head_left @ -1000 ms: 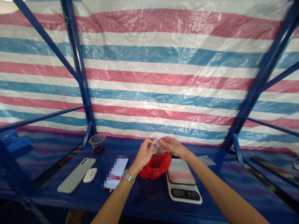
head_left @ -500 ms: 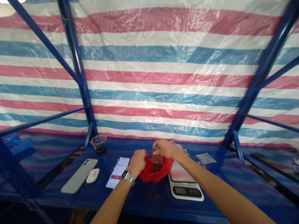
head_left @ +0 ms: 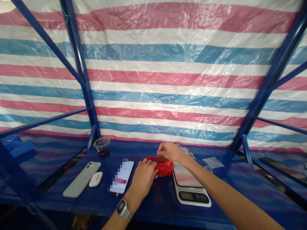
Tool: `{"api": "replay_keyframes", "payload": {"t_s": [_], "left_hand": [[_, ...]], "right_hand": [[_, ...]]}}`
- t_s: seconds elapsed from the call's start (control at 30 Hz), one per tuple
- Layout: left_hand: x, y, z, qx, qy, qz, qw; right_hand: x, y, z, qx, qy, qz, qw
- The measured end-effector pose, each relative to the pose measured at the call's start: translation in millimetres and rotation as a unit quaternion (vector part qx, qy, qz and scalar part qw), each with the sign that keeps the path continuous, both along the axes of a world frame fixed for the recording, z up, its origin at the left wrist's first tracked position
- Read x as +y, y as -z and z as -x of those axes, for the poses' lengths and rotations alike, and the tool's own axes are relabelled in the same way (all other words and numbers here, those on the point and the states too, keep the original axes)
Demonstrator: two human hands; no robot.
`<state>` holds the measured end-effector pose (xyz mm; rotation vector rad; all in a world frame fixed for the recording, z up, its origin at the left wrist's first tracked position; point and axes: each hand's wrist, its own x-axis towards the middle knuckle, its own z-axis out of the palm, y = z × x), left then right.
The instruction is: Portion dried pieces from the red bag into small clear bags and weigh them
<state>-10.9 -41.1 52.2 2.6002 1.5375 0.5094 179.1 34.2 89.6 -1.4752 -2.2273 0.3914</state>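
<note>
My right hand [head_left: 170,152] pinches a small clear plastic bag [head_left: 161,157] holding something dark, just above the mouth of a red plastic bag [head_left: 164,168]. My left hand [head_left: 142,179] lies against the red bag's near side, fingers curled on its edge. Most of the red bag's contents are hidden. To the right, a white digital kitchen scale [head_left: 189,188] with a pastel-patterned top stands beside the red bag. A metal wristwatch [head_left: 124,210] circles my left wrist.
The blue table also holds a pale phone [head_left: 81,179], a white earbud case [head_left: 95,179], a lit smartphone [head_left: 122,177], a clear cup [head_left: 102,146] with dark contents, and a flat clear sachet [head_left: 213,162]. Blue steel posts and a striped tarpaulin [head_left: 153,80] stand behind.
My left hand has moved down and toward me, from a fist beside the red bag to fingers on its edge. The clear bag has risen slightly in my right hand.
</note>
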Motion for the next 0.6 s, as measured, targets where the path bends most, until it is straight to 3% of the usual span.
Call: {"api": "replay_keyframes", "payload": {"t_s": [0.2, 0.6], "left_hand": [[-1.2, -3.2, -1.7, -0.004, 0.002, 0.009, 1.000], [-0.7, -5.3, -3.2, 0.003, -0.015, 0.032, 0.999]], "right_hand": [[-6.6, -6.9, 6.1, -0.016, 0.012, -0.013, 1.000], [-6.6, -0.5, 4.3, -0.007, 0.023, -0.011, 1.000]]}}
